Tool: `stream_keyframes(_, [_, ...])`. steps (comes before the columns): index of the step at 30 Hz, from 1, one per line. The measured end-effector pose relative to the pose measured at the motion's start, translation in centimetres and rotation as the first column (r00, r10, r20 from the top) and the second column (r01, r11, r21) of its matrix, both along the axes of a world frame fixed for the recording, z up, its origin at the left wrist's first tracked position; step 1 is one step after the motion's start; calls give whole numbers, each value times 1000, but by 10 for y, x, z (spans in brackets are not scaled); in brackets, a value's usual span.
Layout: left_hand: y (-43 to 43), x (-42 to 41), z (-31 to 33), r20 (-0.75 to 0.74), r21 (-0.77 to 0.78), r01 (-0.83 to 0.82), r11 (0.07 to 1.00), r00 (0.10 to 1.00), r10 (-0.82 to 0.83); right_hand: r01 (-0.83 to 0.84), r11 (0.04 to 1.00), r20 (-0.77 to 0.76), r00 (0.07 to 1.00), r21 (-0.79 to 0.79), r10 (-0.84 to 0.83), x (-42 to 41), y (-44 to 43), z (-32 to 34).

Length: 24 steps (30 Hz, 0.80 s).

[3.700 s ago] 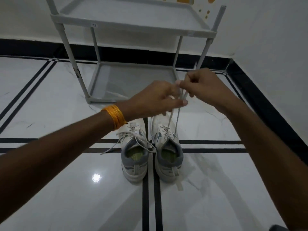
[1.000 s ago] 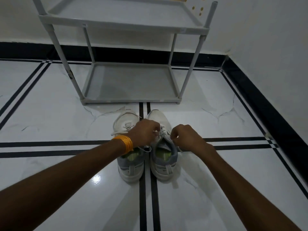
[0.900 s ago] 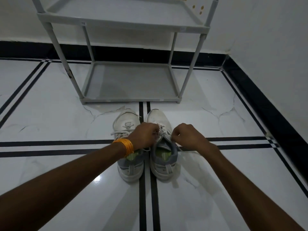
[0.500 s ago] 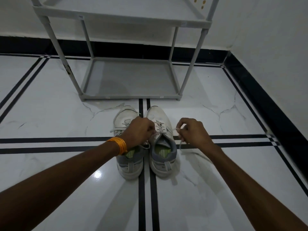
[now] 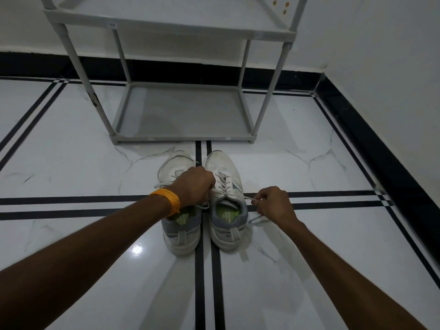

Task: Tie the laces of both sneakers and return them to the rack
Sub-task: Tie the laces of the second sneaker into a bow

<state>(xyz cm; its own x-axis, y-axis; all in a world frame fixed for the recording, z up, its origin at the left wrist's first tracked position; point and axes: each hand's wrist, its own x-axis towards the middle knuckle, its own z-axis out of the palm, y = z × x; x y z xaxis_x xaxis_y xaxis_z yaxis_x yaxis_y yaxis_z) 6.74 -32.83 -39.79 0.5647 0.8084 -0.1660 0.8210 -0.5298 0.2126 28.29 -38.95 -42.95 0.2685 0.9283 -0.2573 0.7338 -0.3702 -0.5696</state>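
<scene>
Two white and grey sneakers stand side by side on the floor, toes toward the rack. Over the left sneaker point(image 5: 179, 229) hovers my left hand point(image 5: 195, 188), closed on one end of the right sneaker's lace. The right sneaker point(image 5: 226, 186) has its lace point(image 5: 247, 198) stretched sideways across the tongue. My right hand point(image 5: 273, 203) is to the right of that shoe, pinching the other lace end, and a loop hangs below it. The left sneaker's lace lies loose on the tiles. The grey shoe rack point(image 5: 181, 115) stands just beyond the toes, both shelves bare.
White marble floor point(image 5: 71, 158) with black inlay lines. A white wall point(image 5: 381, 79) with a black skirting closes in on the right and behind the rack. An orange bangle point(image 5: 167, 201) is on my left wrist.
My hands came down from chest height to the right sneaker. Over the last second they have drawn apart, the right hand moving rightward and pulling the lace taut.
</scene>
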Motion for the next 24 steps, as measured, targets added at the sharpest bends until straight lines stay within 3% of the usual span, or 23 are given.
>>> stream_keyframes(9, [-9, -4, 1, 3, 38, -28, 999, 1000, 28, -30, 998, -42, 999, -50, 28, 4, 2, 13])
stream_keyframes(13, [-3, -18, 7, 56, 61, -28, 998, 998, 25, -47, 994, -163, 986, -102, 30, 10, 1, 37])
stream_keyframes(15, [2, -24, 16, 185, 59, -91, 994, 980, 78, -82, 996, -290, 955, -44, 66, 7, 3, 53])
stream_keyframes(17, [2, -21, 30, 439, -252, -155, 955, 861, 256, -71, 995, -452, 887, 69, 95, -2, 5, 66])
stream_keyframes(19, [-1, -14, 40, 581, -544, -80, 835, 682, 444, -20, 989, -632, 767, 147, 110, -15, 9, 72])
stream_keyframes(21, [-6, -7, 40, 653, -628, 1, 779, 546, 526, 58, 983, -788, 606, 175, 104, -29, 13, 68])
stream_keyframes(24, [-15, 4, 31, 697, -658, 2, 753, 379, 609, 129, 969, -822, 559, 210, 104, -41, 20, 60])
